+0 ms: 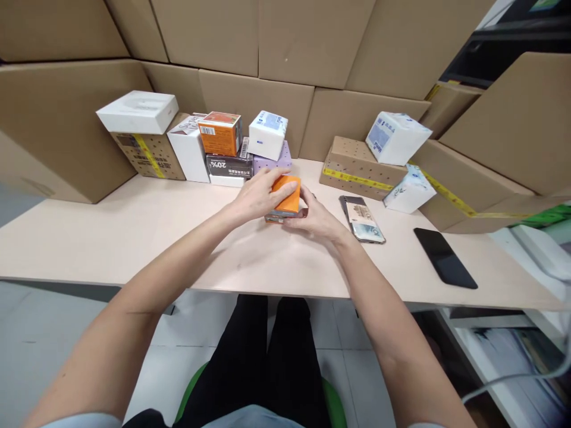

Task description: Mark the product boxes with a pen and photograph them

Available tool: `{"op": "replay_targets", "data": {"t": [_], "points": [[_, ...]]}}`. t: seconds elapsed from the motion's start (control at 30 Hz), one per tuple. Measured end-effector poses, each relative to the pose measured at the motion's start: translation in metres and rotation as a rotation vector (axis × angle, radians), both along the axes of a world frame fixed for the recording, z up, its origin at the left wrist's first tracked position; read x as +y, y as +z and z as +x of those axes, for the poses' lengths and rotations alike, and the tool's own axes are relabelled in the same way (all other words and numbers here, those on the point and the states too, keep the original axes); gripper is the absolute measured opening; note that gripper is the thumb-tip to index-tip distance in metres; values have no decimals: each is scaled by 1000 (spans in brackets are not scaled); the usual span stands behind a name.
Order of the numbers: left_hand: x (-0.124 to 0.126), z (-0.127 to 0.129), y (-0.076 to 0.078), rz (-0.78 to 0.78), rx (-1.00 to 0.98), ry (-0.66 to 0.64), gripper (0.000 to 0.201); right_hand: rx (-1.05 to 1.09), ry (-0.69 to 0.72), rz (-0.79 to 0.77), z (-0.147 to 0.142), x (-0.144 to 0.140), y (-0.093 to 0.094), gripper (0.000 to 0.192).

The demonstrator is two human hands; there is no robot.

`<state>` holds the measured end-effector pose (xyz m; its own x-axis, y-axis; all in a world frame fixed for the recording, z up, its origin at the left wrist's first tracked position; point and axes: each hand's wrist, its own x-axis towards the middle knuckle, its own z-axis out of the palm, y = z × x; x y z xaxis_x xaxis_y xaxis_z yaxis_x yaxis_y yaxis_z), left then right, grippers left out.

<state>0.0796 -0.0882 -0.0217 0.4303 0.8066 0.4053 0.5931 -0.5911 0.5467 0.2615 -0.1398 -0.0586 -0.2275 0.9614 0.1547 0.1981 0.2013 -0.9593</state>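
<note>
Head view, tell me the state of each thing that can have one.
Left hand, closed on the held orange box.
Right hand, closed on it too.
Black phone, flat, screen dark.
Paper notes, flat, atop a dark slab.
White flat box, closed, stacked on a taped brown box.

"20%" stands in white on a dark box [223, 166], beside smaller characters too blurred to read; letters resembling "Supe" mark a tall white box [191, 157], its remaining print unclear; blue lettering on an upper-right tissue pack [397, 139] appears to begin "Man"; a banknote [362, 217] shows what looks like "10"; fine print on an orange box [219, 139] is illegible
</note>
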Motion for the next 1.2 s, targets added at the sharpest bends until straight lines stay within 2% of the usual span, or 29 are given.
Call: {"op": "replay_targets", "data": {"t": [0.07,0.13,0.23,0.3,0.4,0.57,0.73,0.9,1.1,1.2], "points": [[7,-6,-12,-78,-175,-102,55,14,54,9,5,6,-5,89],[12,-15,-24,-226,-327,-156,54,20,73,7,9,10,-9,87],[14,-28,-38,-400,-431,-227,57,-27,74,-9,13,13,-10,86],[11,-32,-45,-387,-427,-282,60,-62,63,-18,13,14,-10,86],[8,-35,-50,-275,-344,-321,58,-82,53,-32,14,14,-11,86],[8,-36,-51,-114,-182,-284,60,-104,43,-33,14,15,-15,84],[9,-35,-53,-35,-133,-262,64,-112,63,-10,13,15,-14,83],[7,-32,-56,-81,-248,-278,62,-89,49,-15,10,14,-10,76],[8,-33,-57,-190,-377,-215,70,-7,16,-168,11,17,-11,62],[7,-32,-58,-291,-398,-205,76,3,-26,-226,11,18,-13,62]]}}
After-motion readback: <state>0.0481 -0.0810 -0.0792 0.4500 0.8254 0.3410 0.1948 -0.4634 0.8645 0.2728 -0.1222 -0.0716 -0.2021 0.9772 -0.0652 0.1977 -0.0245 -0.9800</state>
